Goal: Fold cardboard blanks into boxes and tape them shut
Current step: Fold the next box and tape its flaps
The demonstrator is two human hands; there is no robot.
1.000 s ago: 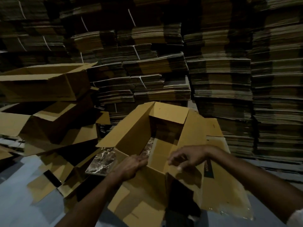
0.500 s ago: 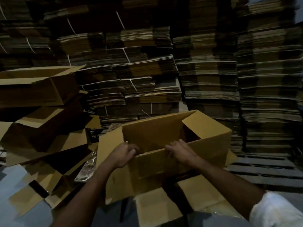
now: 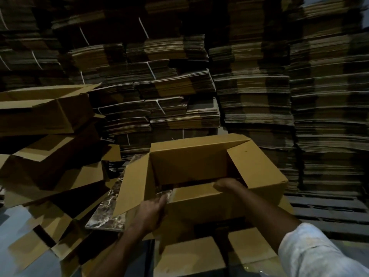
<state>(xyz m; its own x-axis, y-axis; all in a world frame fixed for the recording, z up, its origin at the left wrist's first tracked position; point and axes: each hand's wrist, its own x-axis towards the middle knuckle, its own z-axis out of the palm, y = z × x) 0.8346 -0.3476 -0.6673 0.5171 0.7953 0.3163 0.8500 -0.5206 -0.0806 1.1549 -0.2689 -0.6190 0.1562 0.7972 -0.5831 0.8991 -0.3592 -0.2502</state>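
While the open box (image 3: 195, 162) lies just ahead of both hands, long axis running left to right, the right hand (image 3: 227, 185) curls over its near flap (image 3: 191, 193) and the left hand (image 3: 152, 210), fingers seemingly straight in the dim light, presses the near-left corner.

You stand in a dim cardboard warehouse: strapped bundles of flat blanks (image 3: 179, 86) rise wall-high, folded boxes (image 3: 46, 108) heaped left, pallets (image 3: 323, 212) right.

Right grip (image 3: 227, 185) holds box (image 3: 189, 166); left grip (image 3: 151, 212) touches corner.
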